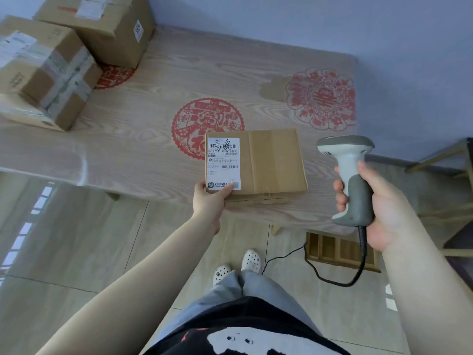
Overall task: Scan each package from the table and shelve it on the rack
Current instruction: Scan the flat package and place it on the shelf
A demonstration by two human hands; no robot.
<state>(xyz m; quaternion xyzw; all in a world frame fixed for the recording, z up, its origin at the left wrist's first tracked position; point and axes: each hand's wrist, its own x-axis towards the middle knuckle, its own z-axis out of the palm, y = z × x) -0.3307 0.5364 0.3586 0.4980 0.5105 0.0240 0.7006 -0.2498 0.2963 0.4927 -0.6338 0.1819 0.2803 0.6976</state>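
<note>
Head view, looking down past my own arms: my right hand (376, 198) is wrapped around the grip of the scanner (350, 180), fingers curled on the front of the handle, its head raised and its cable (332, 275) trailing down to the floor. My left hand (210, 198) holds the near left corner of a small box (256, 162), thumb on top at the bottom edge of its label (223, 163), fingers hidden below. The box lies flat at the near edge of the table (153, 98), label up, well apart from the scanner, which is not aimed at it. I cannot tell whether this box has been scanned, so I judge it to be at the scanning step. Two bigger boxes wait at the far left of the table, one (43, 70) nearer me and one (102, 26) behind it, touching. A wooden frame (440, 160) at the right edge may be the rack; nothing shows on it, so most of the work seems left.
</note>
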